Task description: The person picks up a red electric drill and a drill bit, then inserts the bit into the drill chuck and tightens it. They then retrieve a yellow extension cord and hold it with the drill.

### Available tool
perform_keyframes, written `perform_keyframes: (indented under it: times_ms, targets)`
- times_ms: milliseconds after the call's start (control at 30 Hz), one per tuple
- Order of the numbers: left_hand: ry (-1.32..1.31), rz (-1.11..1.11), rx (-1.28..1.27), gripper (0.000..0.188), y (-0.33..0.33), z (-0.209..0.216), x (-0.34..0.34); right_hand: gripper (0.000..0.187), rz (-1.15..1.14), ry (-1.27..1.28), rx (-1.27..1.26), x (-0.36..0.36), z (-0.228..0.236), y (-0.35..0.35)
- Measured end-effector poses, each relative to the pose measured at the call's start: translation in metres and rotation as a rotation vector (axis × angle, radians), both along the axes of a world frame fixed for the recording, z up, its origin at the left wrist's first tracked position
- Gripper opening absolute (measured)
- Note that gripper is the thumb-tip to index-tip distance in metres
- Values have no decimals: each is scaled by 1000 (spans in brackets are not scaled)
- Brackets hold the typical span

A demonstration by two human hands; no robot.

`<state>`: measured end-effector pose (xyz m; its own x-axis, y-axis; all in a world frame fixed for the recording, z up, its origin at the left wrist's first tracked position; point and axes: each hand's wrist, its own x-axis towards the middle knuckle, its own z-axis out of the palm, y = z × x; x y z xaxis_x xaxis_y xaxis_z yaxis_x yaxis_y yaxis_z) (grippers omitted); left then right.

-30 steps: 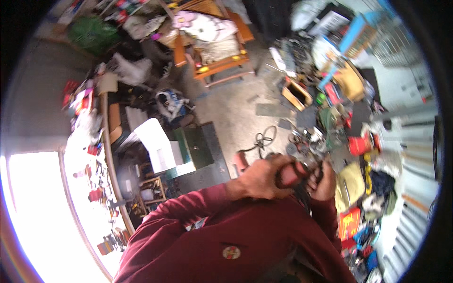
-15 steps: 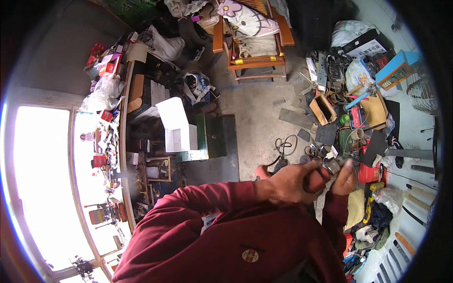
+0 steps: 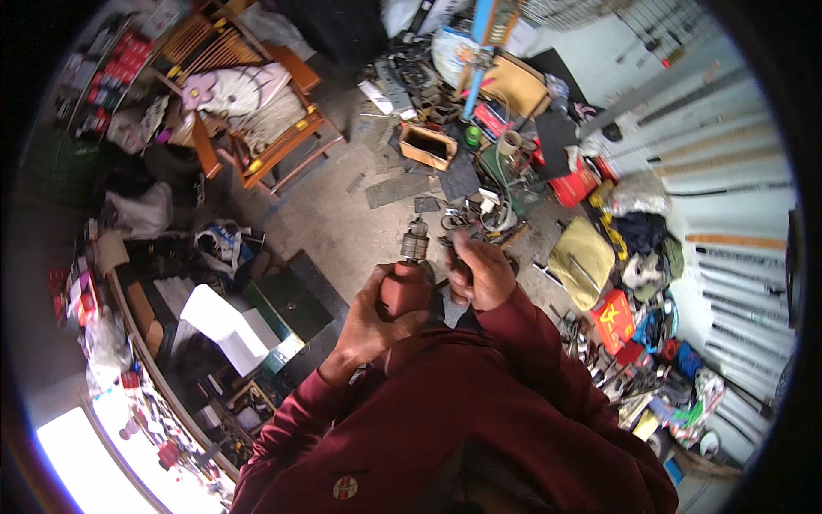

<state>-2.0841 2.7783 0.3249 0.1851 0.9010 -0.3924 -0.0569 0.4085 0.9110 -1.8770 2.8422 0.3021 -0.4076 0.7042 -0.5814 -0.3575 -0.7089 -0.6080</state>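
Observation:
My left hand point(image 3: 366, 324) is wrapped round a red power drill point(image 3: 406, 291) in front of my chest. The drill's metal chuck point(image 3: 415, 244) points away from me, and its handle is hidden below the body. Just right of the chuck, my right hand point(image 3: 485, 272) is closed, apart from the drill. A small dark piece shows at its fingertips, too small to name.
A wooden chair point(image 3: 295, 163) with a cushion stands at the far left. An open wooden box point(image 3: 428, 147) lies ahead among scattered tools. To the right are a yellow cloth point(image 3: 582, 264) and a red box point(image 3: 613, 317). A white carton point(image 3: 227, 330) sits at the left.
The view has swung to the right. The drill has turned from pointing rightward to pointing away from me. My right hand has come off the chuck and now stands beside it.

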Motion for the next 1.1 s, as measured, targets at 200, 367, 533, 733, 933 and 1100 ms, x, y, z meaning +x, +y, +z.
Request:
perform_keyframes:
  times_ms: [200,367,533,733,933,1100]
  targets:
    - [106,-84,63,69,4,7,14,41,-30,136,-116,11,20,1]
    - [323,-207,189,73,9,8,21,42,-59,242,-138,29,20,-7]
    - [370,-326,212,72,16,13,33,31,-129,-694,715,32,0,-17]
    - [195,-272,20,72,18,17,47,19,-37,-1087,1384,70,-25,-12]
    - [182,-209,-32,69,23,18,49,33,-184,-537,563,72,-25,-22]
    - [209,-302,30,69,27,16,58,44,-156,0,105,76,-12,-14]
